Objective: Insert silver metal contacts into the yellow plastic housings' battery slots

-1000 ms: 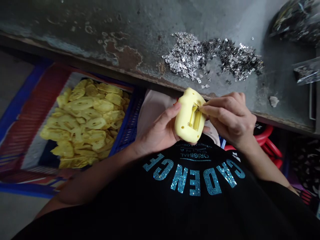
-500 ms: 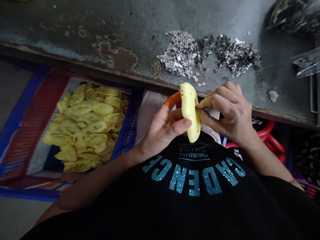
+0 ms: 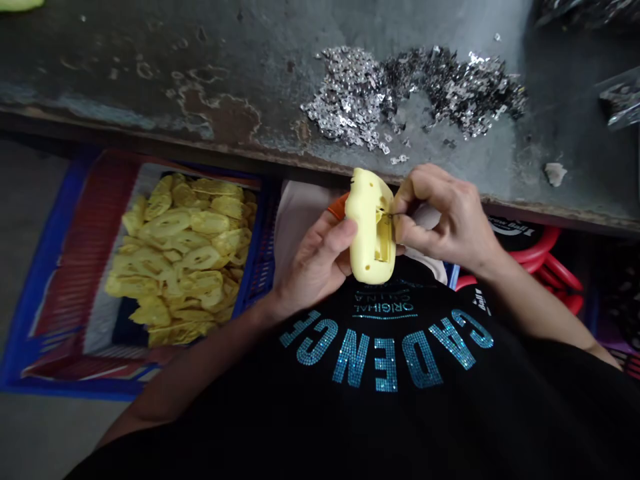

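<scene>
My left hand (image 3: 320,260) grips a pale yellow plastic shell (image 3: 363,230) by its left side, thumb on the near face; an orange cover shows on one finger. A rectangular opening in the shell faces me, turned a little to the right. At that opening my right hand (image 3: 443,213) is closed in a pinch on a small, thin dark piece, too small to make out fully. Beyond the hands, a heap of small shiny metal clips (image 3: 350,100) lies on the grey worktop (image 3: 280,40).
At the left stands a blue and red basket (image 3: 65,267) holding several yellow plastic parts (image 3: 195,253). Plastic bags (image 3: 620,100) with small metal pieces lie at the right of the worktop. Below its edge on the right are red rounded tubes (image 3: 545,267).
The yellow shell has turned so that its opening shows more to me. My right hand stays pinched at the opening. The view has shifted slightly.
</scene>
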### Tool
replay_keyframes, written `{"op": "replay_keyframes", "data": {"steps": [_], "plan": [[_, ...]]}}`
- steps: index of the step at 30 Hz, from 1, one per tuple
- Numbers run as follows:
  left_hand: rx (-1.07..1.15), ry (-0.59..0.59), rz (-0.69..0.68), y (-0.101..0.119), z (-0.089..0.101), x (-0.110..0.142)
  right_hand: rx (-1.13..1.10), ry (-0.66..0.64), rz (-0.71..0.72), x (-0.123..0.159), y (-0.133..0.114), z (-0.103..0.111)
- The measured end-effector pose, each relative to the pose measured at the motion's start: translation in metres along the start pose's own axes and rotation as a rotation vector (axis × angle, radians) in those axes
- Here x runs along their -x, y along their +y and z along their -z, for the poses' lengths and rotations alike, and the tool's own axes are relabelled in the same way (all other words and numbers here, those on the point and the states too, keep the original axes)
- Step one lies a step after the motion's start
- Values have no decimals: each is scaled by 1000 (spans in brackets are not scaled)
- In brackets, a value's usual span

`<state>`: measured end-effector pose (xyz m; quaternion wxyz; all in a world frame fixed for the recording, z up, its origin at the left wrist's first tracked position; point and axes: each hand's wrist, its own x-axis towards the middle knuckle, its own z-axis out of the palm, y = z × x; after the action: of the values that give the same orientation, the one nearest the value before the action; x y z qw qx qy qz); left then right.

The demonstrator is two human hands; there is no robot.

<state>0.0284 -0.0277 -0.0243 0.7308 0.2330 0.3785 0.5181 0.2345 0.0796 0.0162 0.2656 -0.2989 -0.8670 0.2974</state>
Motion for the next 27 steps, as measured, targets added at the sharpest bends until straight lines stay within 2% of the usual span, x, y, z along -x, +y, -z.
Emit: {"op": "replay_keyframes", "data": {"steps": [3, 8, 12, 16, 20, 24, 27], "plan": [[42, -96, 115, 2, -2, -2, -84, -101, -56, -4, -2, 17], [148, -190, 154, 4, -4, 0, -76, -248, -37, -18, -6, 36], [154, -189, 135, 2, -5, 0, 16, -347, -23, -26, -5, 38], [136, -168, 141, 1, -6, 0, 56, -390, 53, -30, -1, 40], [140, -168, 167, 2, -6, 0, 55, -448, 64, -34, 6, 42], [162, -166, 171, 2, -7, -1, 72, -463, 100, -35, 9, 42], [190, -189, 169, 2, -5, -2, 63, -461, 71, -33, 6, 45]]}}
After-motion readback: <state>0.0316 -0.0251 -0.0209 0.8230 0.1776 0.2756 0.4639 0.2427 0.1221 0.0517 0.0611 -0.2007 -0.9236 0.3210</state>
